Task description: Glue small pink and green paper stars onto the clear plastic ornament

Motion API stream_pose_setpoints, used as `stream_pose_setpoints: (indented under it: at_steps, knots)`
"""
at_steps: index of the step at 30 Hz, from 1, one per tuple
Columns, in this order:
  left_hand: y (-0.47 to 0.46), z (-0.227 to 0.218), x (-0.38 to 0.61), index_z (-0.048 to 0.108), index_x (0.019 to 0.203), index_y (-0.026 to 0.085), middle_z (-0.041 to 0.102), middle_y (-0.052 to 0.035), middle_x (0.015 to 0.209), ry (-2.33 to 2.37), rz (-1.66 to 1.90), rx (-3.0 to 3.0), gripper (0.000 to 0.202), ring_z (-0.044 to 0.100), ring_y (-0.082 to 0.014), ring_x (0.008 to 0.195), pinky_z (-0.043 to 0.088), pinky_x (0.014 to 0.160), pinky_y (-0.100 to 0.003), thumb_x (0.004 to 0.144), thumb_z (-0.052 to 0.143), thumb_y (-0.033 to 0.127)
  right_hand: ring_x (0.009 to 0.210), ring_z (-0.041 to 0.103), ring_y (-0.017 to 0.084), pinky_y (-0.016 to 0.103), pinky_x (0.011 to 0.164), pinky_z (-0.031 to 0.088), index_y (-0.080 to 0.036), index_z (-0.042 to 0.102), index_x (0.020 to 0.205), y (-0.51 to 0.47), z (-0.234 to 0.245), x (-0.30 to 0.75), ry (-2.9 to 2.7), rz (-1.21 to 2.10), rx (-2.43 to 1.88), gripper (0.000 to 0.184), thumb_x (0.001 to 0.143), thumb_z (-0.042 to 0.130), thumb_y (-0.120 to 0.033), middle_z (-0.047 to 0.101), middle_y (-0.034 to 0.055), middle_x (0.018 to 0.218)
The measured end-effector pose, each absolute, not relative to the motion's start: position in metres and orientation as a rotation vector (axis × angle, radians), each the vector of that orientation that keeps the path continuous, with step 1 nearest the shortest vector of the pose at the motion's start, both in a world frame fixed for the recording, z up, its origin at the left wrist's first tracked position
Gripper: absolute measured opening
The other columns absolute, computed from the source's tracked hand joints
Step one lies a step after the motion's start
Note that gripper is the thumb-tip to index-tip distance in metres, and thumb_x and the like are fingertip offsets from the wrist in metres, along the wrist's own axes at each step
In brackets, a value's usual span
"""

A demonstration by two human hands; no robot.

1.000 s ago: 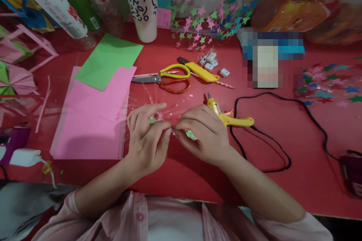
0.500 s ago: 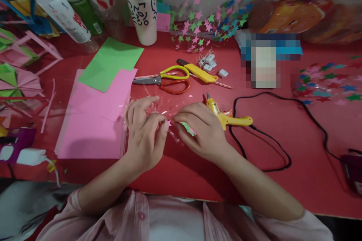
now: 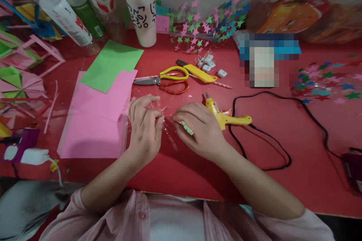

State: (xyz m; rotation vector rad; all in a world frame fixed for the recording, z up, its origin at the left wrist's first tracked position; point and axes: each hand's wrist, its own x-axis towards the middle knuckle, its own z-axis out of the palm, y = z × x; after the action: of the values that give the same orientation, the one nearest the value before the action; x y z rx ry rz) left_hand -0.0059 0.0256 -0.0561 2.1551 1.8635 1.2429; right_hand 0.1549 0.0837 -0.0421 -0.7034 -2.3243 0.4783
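My left hand (image 3: pixel 145 128) and my right hand (image 3: pixel 198 128) meet over the middle of the red table (image 3: pixel 183 165). Both pinch a strip of clear plastic film (image 3: pixel 169 137) that bears small paper stars. A green star (image 3: pixel 187 128) shows under my right fingers. The fingertips of both hands are pressed together on the film. A yellow glue gun (image 3: pixel 226 115) lies just right of my right hand. Scissors with yellow and orange handles (image 3: pixel 166 79) lie just beyond my hands.
Pink paper (image 3: pixel 96 120) and green paper (image 3: pixel 111 64) lie to the left. A yellow cutter (image 3: pixel 198 71), white clips (image 3: pixel 209 62), a white cup (image 3: pixel 141 7) and bottles (image 3: pixel 65 11) stand behind. A black cord (image 3: pixel 271 128) loops at right. Star-covered film (image 3: pixel 209 22) lies at the back.
Both hands have shifted slightly away from me along the film. My left fingers have curled in tighter on the strip, and the pink star seen half a second ago is now hidden.
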Motion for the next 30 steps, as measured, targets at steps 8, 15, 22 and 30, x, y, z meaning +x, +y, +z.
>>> stream_pose_setpoints:
  at_steps: [8,15,22,30]
  knots:
    - [0.024,-0.053,-0.006,0.047,0.085,0.021,0.053,-0.0103,0.127,1.91,1.094,2.163,0.009,0.045,-0.0232,0.125,0.023,0.113,-0.057,0.093,0.043,0.02,0.08,0.055,0.018,0.033,0.073,0.045,-0.018,0.06,0.089,0.083,-0.043,0.156,-2.332,0.478,-0.707,0.01,0.089,0.049,-0.016,0.064,0.0065,0.087]
    - [0.024,-0.052,-0.003,0.045,0.083,0.021,0.053,-0.0101,0.128,1.91,1.128,2.131,0.012,0.046,-0.0225,0.125,0.025,0.113,-0.058,0.093,0.038,0.019,0.08,0.054,0.018,0.034,0.074,0.044,-0.018,0.06,0.089,0.083,-0.042,0.156,-2.362,0.498,-0.722,0.015,0.09,0.046,-0.018,0.064,0.0068,0.088]
    - [0.028,-0.059,-0.003,0.042,0.084,0.022,0.053,-0.0118,0.12,1.908,1.225,2.141,0.01,0.047,-0.022,0.12,0.031,0.11,-0.055,0.092,0.039,0.015,0.081,0.054,0.019,0.034,0.075,0.044,-0.017,0.06,0.09,0.081,-0.042,0.155,-2.377,0.469,-0.717,0.013,0.089,0.047,-0.018,0.065,0.0074,0.089]
    - [0.03,-0.061,-0.002,0.043,0.082,0.022,0.054,-0.0099,0.113,1.921,1.215,2.127,0.012,0.047,-0.0227,0.117,0.034,0.107,-0.054,0.091,0.039,0.016,0.082,0.054,0.019,0.034,0.076,0.043,-0.019,0.06,0.088,0.079,-0.041,0.153,-2.374,0.472,-0.751,0.012,0.089,0.048,-0.019,0.065,0.0069,0.089]
